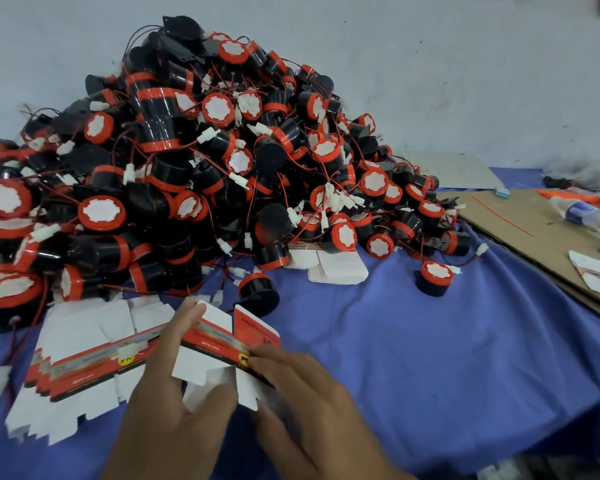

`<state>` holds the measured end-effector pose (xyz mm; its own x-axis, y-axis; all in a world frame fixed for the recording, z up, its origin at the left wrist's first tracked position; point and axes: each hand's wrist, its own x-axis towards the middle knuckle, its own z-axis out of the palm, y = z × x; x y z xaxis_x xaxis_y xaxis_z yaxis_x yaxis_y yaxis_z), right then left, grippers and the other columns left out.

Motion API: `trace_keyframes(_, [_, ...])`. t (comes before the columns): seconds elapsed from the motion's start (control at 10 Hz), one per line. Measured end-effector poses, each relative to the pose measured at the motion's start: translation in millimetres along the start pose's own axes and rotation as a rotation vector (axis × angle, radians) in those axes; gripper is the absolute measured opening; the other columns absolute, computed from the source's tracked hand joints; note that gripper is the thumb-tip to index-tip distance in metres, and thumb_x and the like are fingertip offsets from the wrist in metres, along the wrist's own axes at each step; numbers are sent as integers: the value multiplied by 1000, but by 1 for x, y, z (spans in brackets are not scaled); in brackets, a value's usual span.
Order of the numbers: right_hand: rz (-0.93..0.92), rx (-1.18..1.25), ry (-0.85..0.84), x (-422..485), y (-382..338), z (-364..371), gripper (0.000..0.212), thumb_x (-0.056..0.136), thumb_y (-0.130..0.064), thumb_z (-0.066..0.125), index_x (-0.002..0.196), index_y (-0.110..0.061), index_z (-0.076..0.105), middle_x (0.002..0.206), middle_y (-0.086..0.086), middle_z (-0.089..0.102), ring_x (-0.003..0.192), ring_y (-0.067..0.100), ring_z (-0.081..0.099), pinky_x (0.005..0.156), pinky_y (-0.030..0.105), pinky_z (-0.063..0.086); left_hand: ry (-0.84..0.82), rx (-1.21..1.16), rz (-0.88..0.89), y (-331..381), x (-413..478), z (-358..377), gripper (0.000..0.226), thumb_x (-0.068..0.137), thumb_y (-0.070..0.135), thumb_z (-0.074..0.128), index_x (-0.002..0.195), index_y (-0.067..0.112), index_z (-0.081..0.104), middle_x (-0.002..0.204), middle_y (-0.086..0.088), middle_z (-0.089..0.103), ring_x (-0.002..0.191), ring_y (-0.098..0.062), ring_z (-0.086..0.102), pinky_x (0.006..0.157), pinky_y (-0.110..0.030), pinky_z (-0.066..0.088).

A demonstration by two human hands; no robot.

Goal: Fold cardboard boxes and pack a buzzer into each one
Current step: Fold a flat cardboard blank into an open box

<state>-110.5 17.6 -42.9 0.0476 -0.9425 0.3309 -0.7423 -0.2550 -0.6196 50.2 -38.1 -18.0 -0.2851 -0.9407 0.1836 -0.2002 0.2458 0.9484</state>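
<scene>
A flat red-and-white cardboard box [219,344] is held just above the blue cloth near the front. My left hand [174,403] grips its left side, fingers over the top and thumb under the white flaps. My right hand [291,386] pinches its right end by the red panel. To the left lies a stack of flat unfolded boxes [80,362]. A large pile of black-and-red buzzers [194,161] with red wires and white connectors fills the back. One buzzer [258,295] stands just beyond the held box, and another buzzer [433,278] lies apart at the right.
A blue cloth [430,358] covers the table. More flat boxes [336,266] lie at the pile's foot. A brown cardboard sheet [527,233] at the right carries a plastic bottle [582,214] and scraps. A pale wall rises behind.
</scene>
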Motion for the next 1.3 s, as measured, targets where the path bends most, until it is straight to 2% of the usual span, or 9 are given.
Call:
trace_keyframes(0.1, [-17,-3,24,0,6,5,57,89,-53,57,144,-47,43,152,-32,34,139,-10,34,111,24,41,44,11,-52,1,-1,2,74,61,20,68,134,17,56,129,-2,64,122,-24,57,103,-51,45])
trace_keyframes(0.2, [0,31,-14,0,3,3,61,85,-73,54,140,-68,27,154,-40,19,143,-14,23,114,22,32,43,44,-149,-1,-3,2,40,74,-5,75,99,26,68,87,8,73,81,-7,67,73,-39,51])
trace_keyframes(0.3, [26,2,-52,2,1,0,62,81,-78,53,136,-70,25,153,-44,12,142,-18,17,115,22,29,91,78,-78,-9,-5,3,38,76,-2,78,93,31,68,83,14,72,74,-3,66,60,-26,52])
trace_keyframes(0.4, [28,-14,-87,2,-1,-5,63,85,-84,37,141,-59,25,151,-43,20,136,-16,31,110,21,38,104,51,-18,-14,-4,4,52,76,6,80,113,39,64,89,22,71,75,2,67,55,-7,48])
trace_keyframes(0.5, [72,-50,-22,0,-6,-8,70,90,-84,12,139,-46,43,140,-26,48,115,-1,55,91,26,52,38,-54,-20,-10,-3,3,64,68,26,77,125,45,55,96,25,71,85,4,68,60,-6,50])
trace_keyframes(0.6, [87,-152,51,0,-6,-13,75,91,-82,12,137,-38,52,131,-17,59,102,8,61,78,28,53,-14,-136,-30,-11,-2,4,71,61,33,73,128,42,53,97,23,72,86,4,68,59,-11,54])
trace_keyframes(0.8, [73,-241,-27,2,9,-15,50,88,-48,52,137,-37,51,140,-19,54,112,16,62,83,39,55,-126,-288,-49,-10,2,8,74,66,22,88,129,32,52,104,15,74,95,-2,70,68,-8,51])
trace_keyframes(1.1, [80,-86,167,1,23,-11,46,92,-45,44,130,-30,65,136,-15,60,120,15,60,97,39,53,-313,-175,-209,-9,4,-2,122,20,85,80,131,62,36,112,44,60,104,9,64,89,-28,55])
trace_keyframes(1.3, [36,68,263,4,26,-5,34,85,-57,65,117,-67,60,145,-30,44,126,-11,46,87,-1,41,-362,-65,-298,-2,6,-11,126,21,77,81,134,60,27,125,48,40,90,30,50,71,-7,48])
